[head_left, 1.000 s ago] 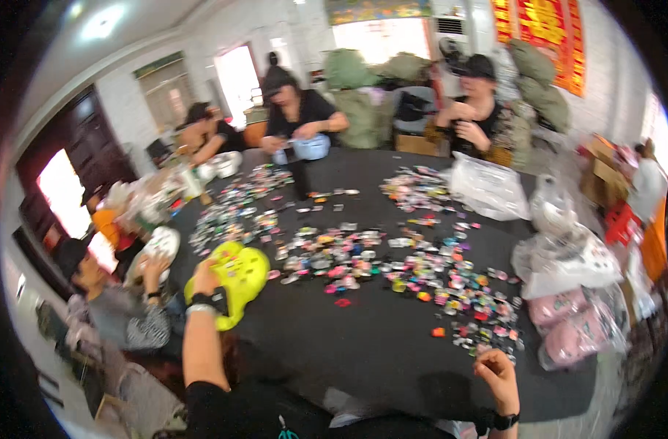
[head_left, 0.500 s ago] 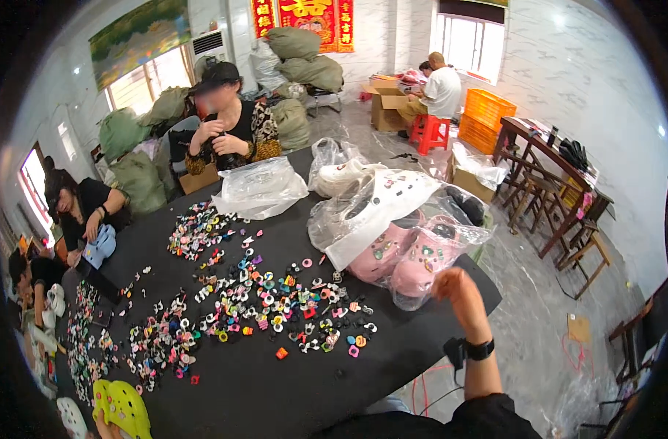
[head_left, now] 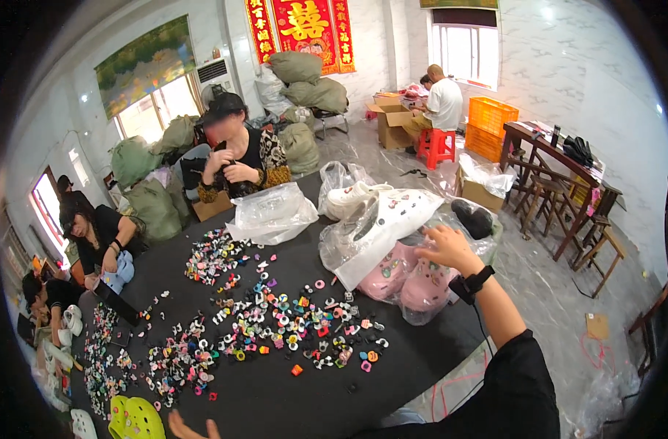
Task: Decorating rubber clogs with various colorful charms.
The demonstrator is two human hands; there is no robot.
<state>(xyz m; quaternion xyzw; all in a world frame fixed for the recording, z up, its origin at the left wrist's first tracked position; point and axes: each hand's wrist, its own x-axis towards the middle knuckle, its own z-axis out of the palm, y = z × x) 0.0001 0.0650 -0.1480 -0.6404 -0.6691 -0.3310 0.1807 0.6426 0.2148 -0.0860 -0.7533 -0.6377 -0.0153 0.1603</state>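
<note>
My right hand [head_left: 451, 249] reaches over the bagged clogs at the table's right end, fingers spread and holding nothing visible. Beneath it is a pair of pink clogs [head_left: 426, 287] with charms, wrapped in clear plastic. White clogs [head_left: 394, 212], also in plastic, lie against them on the far side, and a black clog [head_left: 471, 218] shows at the right. At the lower edge my left hand [head_left: 191, 426] is only partly in view, its fingers apart and empty. Left of it sits a pair of lime-green clogs [head_left: 140, 420] with charms.
Colourful shoe charms [head_left: 275, 322] lie scattered over the black table [head_left: 290, 402]. An empty-looking plastic bag [head_left: 274, 214] rests near the far edge, before a seated person [head_left: 239, 150]. Other people handle clogs at the left. A cable hangs from my right wrist.
My right hand has moved up and left, from the near side of the pink clogs to over them. My left hand has come away from the lime-green clogs. The view has shifted slightly.
</note>
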